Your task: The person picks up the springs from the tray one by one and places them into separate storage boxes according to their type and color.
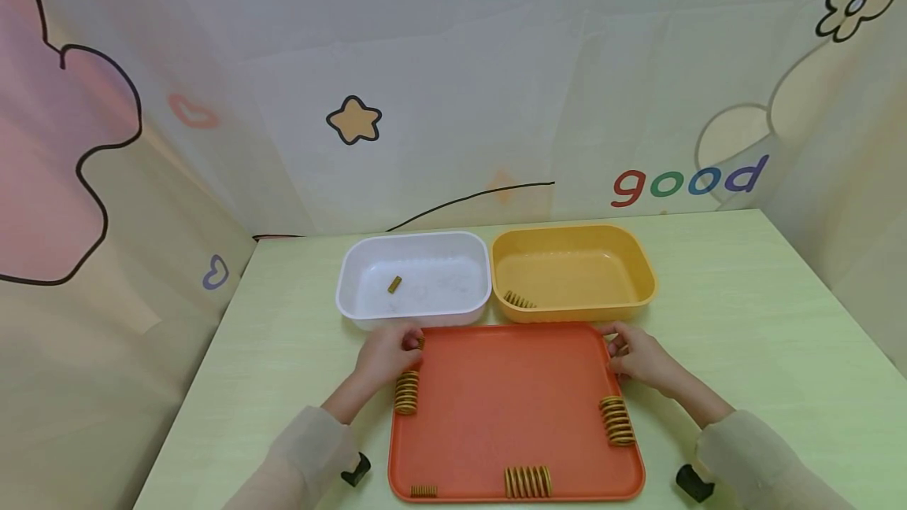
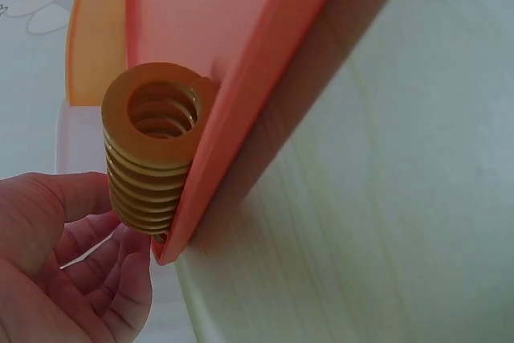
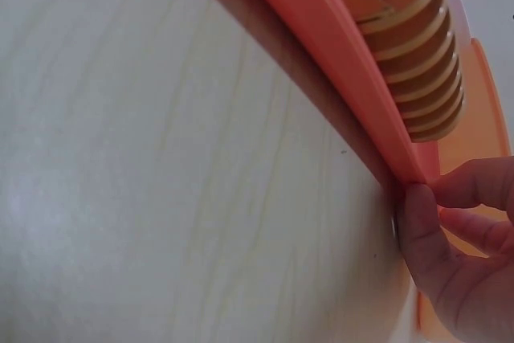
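Note:
An orange-red tray (image 1: 510,408) carries several gold coil springs along its edges. My left hand (image 1: 388,352) grips the tray's far left corner, its fingers partly hidden behind a large coil spring (image 2: 152,150) in the left wrist view. A small spring (image 1: 421,342) shows beside those fingertips. At the far right corner my right hand (image 1: 641,356) pinches the tray rim between thumb (image 3: 422,222) and finger, just past another large spring (image 1: 617,420). Along the near edge lie a large spring (image 1: 527,482) and a small one (image 1: 423,490).
Behind the tray stand a white bin (image 1: 453,246) with one small spring (image 1: 394,284) and a yellow bin (image 1: 588,258) with a larger spring (image 1: 519,300). A printed cloth (image 1: 453,124) hangs around the pale wooden table (image 1: 751,297).

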{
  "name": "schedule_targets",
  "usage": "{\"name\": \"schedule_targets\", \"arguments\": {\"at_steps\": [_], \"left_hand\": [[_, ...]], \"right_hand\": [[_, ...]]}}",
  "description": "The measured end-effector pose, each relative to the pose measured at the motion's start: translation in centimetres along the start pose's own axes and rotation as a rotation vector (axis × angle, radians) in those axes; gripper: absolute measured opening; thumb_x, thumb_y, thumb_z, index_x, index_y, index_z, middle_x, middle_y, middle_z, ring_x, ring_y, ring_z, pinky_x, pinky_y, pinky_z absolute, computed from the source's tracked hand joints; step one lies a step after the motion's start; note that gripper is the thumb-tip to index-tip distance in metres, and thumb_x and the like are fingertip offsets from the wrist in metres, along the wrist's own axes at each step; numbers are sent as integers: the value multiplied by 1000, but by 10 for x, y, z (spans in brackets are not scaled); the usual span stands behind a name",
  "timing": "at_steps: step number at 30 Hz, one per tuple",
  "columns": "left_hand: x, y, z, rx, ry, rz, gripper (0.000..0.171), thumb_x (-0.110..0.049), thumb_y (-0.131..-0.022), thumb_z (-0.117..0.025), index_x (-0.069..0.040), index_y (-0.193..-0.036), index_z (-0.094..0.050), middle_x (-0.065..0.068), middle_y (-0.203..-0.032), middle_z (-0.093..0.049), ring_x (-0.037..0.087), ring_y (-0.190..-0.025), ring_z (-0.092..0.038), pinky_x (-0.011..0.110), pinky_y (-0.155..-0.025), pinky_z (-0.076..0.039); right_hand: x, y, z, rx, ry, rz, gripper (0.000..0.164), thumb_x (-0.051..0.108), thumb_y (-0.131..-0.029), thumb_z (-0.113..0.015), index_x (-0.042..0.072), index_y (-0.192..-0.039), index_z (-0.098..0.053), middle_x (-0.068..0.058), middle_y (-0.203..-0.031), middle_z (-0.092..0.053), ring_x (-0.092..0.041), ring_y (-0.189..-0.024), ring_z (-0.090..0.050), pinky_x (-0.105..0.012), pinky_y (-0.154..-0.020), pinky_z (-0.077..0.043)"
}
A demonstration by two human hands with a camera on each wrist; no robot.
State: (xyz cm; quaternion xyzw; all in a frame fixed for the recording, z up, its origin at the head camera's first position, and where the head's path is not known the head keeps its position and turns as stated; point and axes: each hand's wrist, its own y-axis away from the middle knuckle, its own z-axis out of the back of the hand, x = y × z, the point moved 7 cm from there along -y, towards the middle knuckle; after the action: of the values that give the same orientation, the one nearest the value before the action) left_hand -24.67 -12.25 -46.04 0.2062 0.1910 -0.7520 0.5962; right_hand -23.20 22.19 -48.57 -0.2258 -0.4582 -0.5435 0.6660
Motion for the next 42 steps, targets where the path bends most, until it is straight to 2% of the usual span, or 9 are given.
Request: {"name": "schedule_targets", "arguments": {"at_steps": [8, 21, 35, 42], "left_hand": [[-2, 1, -1, -21, -70, 22, 12, -14, -71, -69, -12, -82, -65, -3, -73, -60, 10, -67, -51, 25, -60, -42], [-4, -6, -11, 39, -142, 80, 13, -21, -72, -71, -15, -80, -63, -5, -70, -56, 10, -64, -48, 23, -54, -38], [-10, -5, -13, 60, -157, 51, 9, -17, -71, -69, -15, -79, -65, -4, -74, -60, 10, -65, -51, 25, -54, -40], [-13, -4, -13, 46, -135, 21, 10, -13, -70, -67, -14, -80, -67, -4, -73, -61, 10, -65, -50, 23, -55, -40]], "right_hand": [[0, 0, 0, 4, -3, 0, 48, -8, -73, -54, -10, -119, -40, -14, -83, -48, -14, -60, -47, -29, -50, -46], [-1, 0, 0, 5, -17, 2, 49, -7, -73, -55, -10, -119, -39, -15, -84, -47, -14, -60, -46, -29, -49, -46], [-1, 0, 0, 3, -17, -2, 48, -8, -73, -54, -10, -119, -40, -14, -84, -46, -15, -62, -46, -29, -49, -46], [-1, 0, 0, -2, -11, 2, 48, -8, -73, -54, -10, -118, -40, -14, -84, -47, -15, -61, -46, -29, -49, -46]]}}
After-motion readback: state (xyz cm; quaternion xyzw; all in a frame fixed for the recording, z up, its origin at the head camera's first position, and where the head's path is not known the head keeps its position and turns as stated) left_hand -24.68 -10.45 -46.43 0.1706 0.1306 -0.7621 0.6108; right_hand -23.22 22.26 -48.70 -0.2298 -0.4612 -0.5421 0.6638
